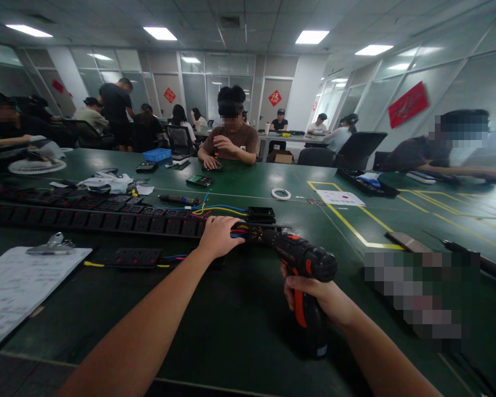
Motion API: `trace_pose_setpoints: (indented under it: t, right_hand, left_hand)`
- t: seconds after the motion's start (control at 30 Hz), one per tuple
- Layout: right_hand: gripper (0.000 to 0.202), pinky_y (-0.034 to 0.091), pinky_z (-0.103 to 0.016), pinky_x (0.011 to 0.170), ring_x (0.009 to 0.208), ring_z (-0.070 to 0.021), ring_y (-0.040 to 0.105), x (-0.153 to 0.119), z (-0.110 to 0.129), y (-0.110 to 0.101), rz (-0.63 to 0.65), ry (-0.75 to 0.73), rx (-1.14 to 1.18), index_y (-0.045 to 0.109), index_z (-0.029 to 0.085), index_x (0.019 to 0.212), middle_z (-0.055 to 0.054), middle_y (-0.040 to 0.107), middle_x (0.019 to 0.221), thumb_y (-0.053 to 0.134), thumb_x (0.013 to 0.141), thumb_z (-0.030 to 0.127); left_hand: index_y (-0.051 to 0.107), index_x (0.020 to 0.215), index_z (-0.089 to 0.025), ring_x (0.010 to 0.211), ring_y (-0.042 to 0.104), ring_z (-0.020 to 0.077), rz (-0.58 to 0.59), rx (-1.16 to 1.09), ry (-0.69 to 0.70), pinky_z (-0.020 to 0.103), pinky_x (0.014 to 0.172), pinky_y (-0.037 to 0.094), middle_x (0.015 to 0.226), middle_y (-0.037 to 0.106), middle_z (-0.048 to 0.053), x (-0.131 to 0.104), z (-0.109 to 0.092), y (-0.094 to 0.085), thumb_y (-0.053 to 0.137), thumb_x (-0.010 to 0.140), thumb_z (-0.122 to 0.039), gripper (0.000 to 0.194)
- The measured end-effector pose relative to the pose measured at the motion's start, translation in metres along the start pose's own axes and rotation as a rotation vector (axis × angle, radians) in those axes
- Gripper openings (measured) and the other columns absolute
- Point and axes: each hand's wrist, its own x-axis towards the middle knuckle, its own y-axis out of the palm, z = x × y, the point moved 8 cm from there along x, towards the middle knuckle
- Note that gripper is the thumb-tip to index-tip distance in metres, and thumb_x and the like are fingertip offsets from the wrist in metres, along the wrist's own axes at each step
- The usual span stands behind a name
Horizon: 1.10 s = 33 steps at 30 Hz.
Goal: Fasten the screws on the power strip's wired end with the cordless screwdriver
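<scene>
My right hand is wrapped around the handle of a black and orange cordless drill. Its nose points left and away from me, against the wired end of a long black power strip. Over that same end lies my left hand, fingers curled around it and partly hidden behind the palm. Blue, yellow and red wires come out beside the fingers. Just beyond is a black end piece. Where the drill tip meets the strip is too small to make out.
A clipboard with paper lies at left, near a short black socket section. Beyond the strips are a pen-shaped screwdriver, a tape roll and a blue basket. A person sits across the green table.
</scene>
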Motion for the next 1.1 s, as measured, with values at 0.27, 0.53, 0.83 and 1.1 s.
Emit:
trace_pose_setpoints:
  t: [0.27, 0.53, 0.83, 1.1]
  right_hand:
    - [0.039, 0.048, -0.030, 0.057, 0.056, -0.0174, 0.061, 0.0004, 0.0004, 0.0007, -0.004, 0.002, -0.011, 0.058, 0.021, 0.091, 0.002, 0.064, 0.063, 0.081, 0.073, 0.045]
    - [0.039, 0.048, -0.030, 0.057, 0.056, -0.0177, 0.062, 0.0016, -0.0025, -0.0024, 0.006, -0.002, -0.030, 0.057, 0.020, 0.092, 0.001, 0.066, 0.062, 0.081, 0.075, 0.047]
    - [0.039, 0.048, -0.030, 0.058, 0.057, -0.0180, 0.061, 0.0006, -0.0026, -0.0025, -0.009, 0.002, -0.011, 0.058, 0.021, 0.092, 0.001, 0.065, 0.064, 0.082, 0.073, 0.046]
    - [0.036, 0.048, -0.030, 0.059, 0.057, -0.0170, 0.061, 0.0005, -0.0015, 0.0007, -0.007, -0.018, -0.002, 0.061, 0.019, 0.094, 0.001, 0.066, 0.063, 0.080, 0.076, 0.043]
  left_hand:
    - [0.063, 0.135, -0.028, 0.132, 0.056, 0.0321, 0.008, -0.006, -0.003, 0.050, 0.115, 0.031, 0.142, 0.065, 0.007, 0.0002, 0.0028, 0.0036, 0.074, 0.084, -0.056, 0.059]
    - [0.064, 0.134, -0.027, 0.131, 0.056, 0.0329, -0.013, -0.009, 0.011, 0.051, 0.114, 0.031, 0.140, 0.066, 0.007, -0.0002, 0.0020, 0.0028, 0.075, 0.084, -0.056, 0.059]
    - [0.063, 0.136, -0.030, 0.133, 0.054, 0.0328, 0.005, -0.021, -0.002, 0.050, 0.116, 0.029, 0.142, 0.065, 0.006, 0.0002, 0.0028, 0.0045, 0.074, 0.085, -0.056, 0.059]
    - [0.064, 0.135, -0.030, 0.131, 0.056, 0.0324, -0.008, -0.012, 0.003, 0.050, 0.115, 0.030, 0.141, 0.066, 0.006, 0.0001, 0.0013, 0.0032, 0.074, 0.085, -0.055, 0.057]
